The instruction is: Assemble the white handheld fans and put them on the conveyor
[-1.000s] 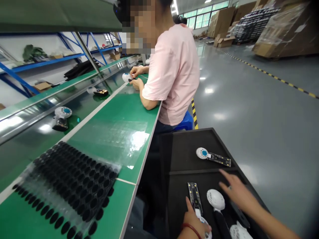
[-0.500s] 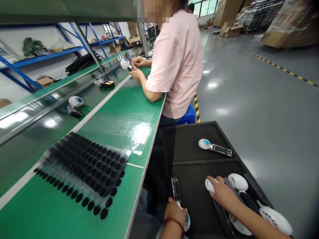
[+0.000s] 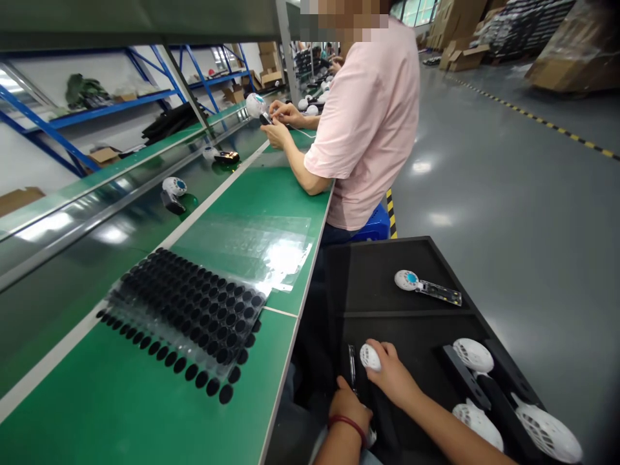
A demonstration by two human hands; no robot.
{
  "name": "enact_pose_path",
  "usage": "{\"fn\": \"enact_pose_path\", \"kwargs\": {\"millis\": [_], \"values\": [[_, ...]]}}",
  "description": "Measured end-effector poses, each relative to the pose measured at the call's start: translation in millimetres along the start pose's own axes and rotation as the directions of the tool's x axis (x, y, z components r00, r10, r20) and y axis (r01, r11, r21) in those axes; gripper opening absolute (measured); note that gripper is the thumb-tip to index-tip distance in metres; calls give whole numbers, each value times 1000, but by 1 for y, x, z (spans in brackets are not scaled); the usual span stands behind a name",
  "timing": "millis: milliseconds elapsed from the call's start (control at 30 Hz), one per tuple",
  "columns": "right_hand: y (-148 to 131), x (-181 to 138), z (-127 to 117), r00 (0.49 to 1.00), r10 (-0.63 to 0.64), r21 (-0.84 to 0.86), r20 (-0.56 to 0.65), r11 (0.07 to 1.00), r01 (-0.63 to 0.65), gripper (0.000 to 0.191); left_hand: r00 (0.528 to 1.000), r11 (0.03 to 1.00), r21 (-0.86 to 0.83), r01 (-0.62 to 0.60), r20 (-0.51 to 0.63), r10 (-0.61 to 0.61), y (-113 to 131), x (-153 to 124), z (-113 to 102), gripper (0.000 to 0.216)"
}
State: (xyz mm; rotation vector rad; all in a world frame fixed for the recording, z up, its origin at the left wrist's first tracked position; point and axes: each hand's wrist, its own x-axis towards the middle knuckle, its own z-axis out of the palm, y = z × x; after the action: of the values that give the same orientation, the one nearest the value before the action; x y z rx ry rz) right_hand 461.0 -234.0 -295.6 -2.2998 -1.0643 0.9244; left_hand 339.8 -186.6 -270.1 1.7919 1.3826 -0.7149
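My left hand (image 3: 347,407), with a red band at its wrist, is closed around a handheld fan. The fan's narrow handle (image 3: 352,367) sticks up past my fingers, and its head is mostly covered. Close by on the right, my right hand (image 3: 393,376) grips the white vented head of another fan (image 3: 370,356); the rest of that piece is hidden under my hand. Both hands are over a black tray (image 3: 334,284). One fan (image 3: 407,279) with a blue centre and an exposed inner handle lies in the tray's far section.
Several white fan heads (image 3: 473,355) and dark handles lie at the tray's right side. On the green bench (image 3: 159,420) rests a sheet of black round stickers (image 3: 194,303). Fans (image 3: 174,187) sit on the conveyor. A co-worker in pink (image 3: 368,116) handles a fan ahead.
My right hand has moved left, away from the tray's right side, bringing the white-headed fan beside my left hand. The fan in my left hand has turned edge-on. The whole view has shifted slightly.
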Motion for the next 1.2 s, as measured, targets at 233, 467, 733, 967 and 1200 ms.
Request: {"fn": "enact_pose_path", "kwargs": {"millis": [233,467,733,967,1200], "values": [[19,-6,10,984,134,175,-119,978,-113,60,975,992,96,-87,-196,105,9,2,-8,50],[61,-39,-80,979,44,207,-198,978,-2,66,872,854,352,-383,-165,460,13,0,-18,36],[26,-23,-124,951,-255,42,174,967,252,62,684,582,398,-709,187,706,7,-9,-10,18],[-9,6,-35,848,-299,-86,438,925,370,55,836,755,374,-538,120,536,-3,-13,-16,27],[14,-2,-20,867,-320,-78,383,923,376,57,834,789,359,-499,-48,549,0,-18,-20,69]]}}
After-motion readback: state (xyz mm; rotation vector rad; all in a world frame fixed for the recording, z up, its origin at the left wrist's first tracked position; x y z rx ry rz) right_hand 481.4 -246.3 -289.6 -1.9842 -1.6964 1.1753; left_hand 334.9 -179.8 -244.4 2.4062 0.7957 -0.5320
